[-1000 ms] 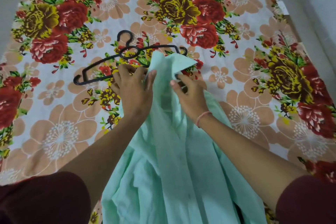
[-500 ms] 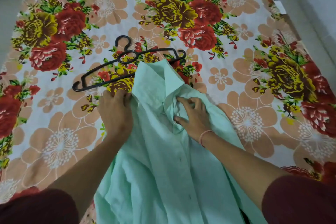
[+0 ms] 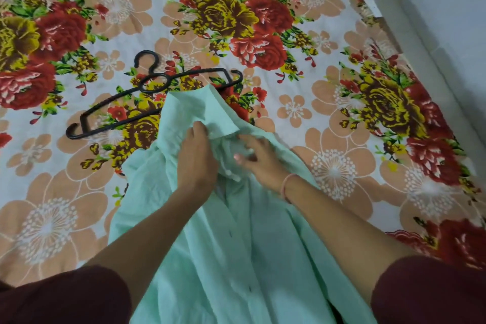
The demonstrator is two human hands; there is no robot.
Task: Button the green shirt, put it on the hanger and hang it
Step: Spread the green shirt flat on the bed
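Since the earlier frames my left hand (image 3: 196, 158) has come in from the shirt's left edge to the placket just below the collar, and my right hand (image 3: 259, 158) has slid down toward it; the two now sit close together at centre frame.

The green shirt (image 3: 236, 244) lies front-up on the floral bedsheet (image 3: 328, 92), collar toward the upper middle of the frame and body running down to the bottom edge between my arms. My left hand is curled over the cloth with its fingers tucked under the collar fold; it appears to pinch the fabric, though the fingertips are hidden. My right hand lies on the shirt with fingers bent and slightly spread, thumb turned toward the left hand; I cannot tell whether it grips a button or only steadies the cloth.

Step in hand, by my judgement: buttoning, at the top of the placket. Small dark marks lower down the front may be buttonholes or buttons; whether they are fastened is not clear.

The next move calls for bringing the two front edges together and working a button through its hole.

The black hanger (image 3: 147, 92) lies flat at the upper left of centre, its right end just under the collar tip, untouched.

No containers are in view.
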